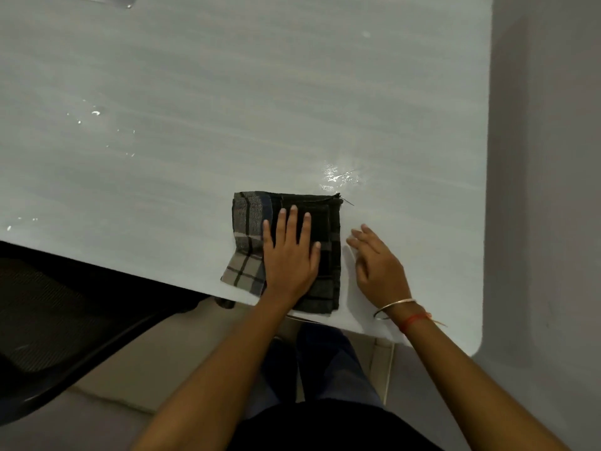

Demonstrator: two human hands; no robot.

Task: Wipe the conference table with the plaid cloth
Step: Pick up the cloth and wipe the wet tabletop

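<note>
Wiping step: the pressing part of a stroke, as I judge it, with the cloth flat and loaded but most of the worktop (292,92) not yet covered.
Cloth: the folded plaid cloth (247,229) lies at lower centre of the frame, close to the worktop's near edge.
Left hand: the left hand (289,255) lies palm down on the cloth, fingers straight and spread, grasping nothing.
Right hand: the right hand (379,268), with a bangle (393,305) at the wrist, rests on the worktop just right of the cloth, fingers relaxed and empty.
Wet marks: a shiny wet patch (338,177) sits just above the cloth's upper right corner, and droplets (94,113) glint at middle left.
Next move: probably a push up the frame through the wet patch. This calls for steady downward pressure so the folds do not bunch.
Nearby: a dark chair (48,320) stands at lower left.
</note>
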